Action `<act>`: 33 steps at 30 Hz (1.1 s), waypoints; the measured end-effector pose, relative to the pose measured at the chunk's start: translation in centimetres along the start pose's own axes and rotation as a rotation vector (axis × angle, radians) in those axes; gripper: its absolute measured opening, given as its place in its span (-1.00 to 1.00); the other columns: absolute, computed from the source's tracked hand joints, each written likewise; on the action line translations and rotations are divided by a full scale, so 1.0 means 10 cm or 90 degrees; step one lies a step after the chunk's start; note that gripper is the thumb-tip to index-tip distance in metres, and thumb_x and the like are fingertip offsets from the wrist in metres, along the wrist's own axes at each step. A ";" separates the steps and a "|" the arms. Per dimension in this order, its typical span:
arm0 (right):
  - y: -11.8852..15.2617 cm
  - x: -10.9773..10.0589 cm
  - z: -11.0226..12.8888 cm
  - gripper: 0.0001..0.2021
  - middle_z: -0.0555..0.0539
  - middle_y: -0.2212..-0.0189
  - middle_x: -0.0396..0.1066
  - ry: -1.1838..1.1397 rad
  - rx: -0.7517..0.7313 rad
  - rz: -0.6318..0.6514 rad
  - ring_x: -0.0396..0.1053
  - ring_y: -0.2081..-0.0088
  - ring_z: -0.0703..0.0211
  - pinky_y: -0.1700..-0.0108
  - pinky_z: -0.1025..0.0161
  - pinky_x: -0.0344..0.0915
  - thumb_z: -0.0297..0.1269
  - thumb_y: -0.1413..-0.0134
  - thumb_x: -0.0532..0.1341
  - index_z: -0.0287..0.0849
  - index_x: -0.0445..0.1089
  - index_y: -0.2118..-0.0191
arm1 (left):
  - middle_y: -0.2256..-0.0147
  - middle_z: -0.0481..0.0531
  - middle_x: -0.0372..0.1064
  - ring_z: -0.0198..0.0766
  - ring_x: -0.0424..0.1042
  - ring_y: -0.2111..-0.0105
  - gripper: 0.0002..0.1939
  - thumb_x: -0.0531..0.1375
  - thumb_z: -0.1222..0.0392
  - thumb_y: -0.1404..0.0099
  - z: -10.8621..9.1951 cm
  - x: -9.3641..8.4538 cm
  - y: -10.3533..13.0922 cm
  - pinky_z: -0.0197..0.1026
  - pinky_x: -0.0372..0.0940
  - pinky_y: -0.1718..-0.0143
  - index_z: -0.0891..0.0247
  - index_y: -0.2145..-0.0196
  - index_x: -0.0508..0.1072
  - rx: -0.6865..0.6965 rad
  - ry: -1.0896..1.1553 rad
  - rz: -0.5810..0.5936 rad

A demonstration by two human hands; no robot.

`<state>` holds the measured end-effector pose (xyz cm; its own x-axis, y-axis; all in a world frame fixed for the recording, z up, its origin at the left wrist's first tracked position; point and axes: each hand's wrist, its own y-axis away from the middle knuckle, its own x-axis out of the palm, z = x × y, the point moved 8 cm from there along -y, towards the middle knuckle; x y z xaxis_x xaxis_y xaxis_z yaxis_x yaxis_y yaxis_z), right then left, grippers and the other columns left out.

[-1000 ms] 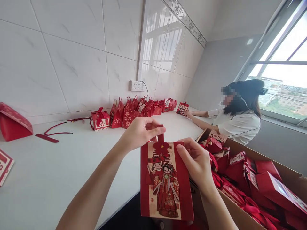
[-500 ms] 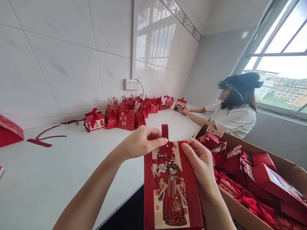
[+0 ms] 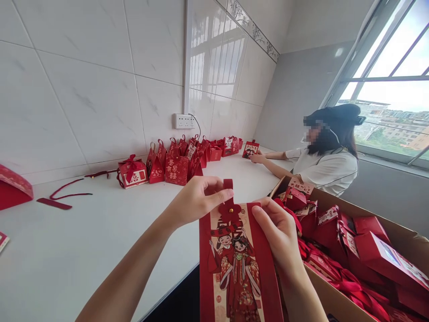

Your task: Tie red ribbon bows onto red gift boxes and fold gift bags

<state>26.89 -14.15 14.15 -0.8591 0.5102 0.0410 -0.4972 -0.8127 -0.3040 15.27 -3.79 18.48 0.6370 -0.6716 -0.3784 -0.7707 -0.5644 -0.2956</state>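
Lower now, the red box (image 3: pixel 238 268) shows two figures.

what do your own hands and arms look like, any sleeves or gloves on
The left hand and right hand are bare, with slender fingers and no gloves, rings or bracelets in view. The left forearm and right forearm show no sleeves or watch.

The white bench (image 3: pixel 110 250) bears a row of small red boxes (image 3: pixel 176 169) from twelve to two o'clock. Dark red cord (image 3: pixel 69 193) lies at eleven beside a flat strip (image 3: pixel 54 204); a red box (image 3: pixel 13 190) stands at ten, a cream-edged piece (image 3: pixel 3 241) at nine.
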 end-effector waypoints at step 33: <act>0.18 0.19 -0.10 -0.77 -0.06 0.37 0.49 0.412 -0.229 0.040 0.46 0.35 0.18 0.34 0.33 0.35 -0.35 -0.14 0.02 -0.16 0.39 0.19 | 0.54 -0.09 0.37 -0.28 0.46 0.50 -0.79 0.17 0.11 -0.15 0.05 -0.02 -0.01 -0.26 0.40 0.47 0.24 0.54 0.28 -0.022 0.032 -0.134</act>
<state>24.50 -14.34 12.77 -0.5859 0.6204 -0.5214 -0.2837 -0.7597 -0.5851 15.22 -3.33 18.14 0.7840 -0.5602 -0.2675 -0.6207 -0.7102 -0.3321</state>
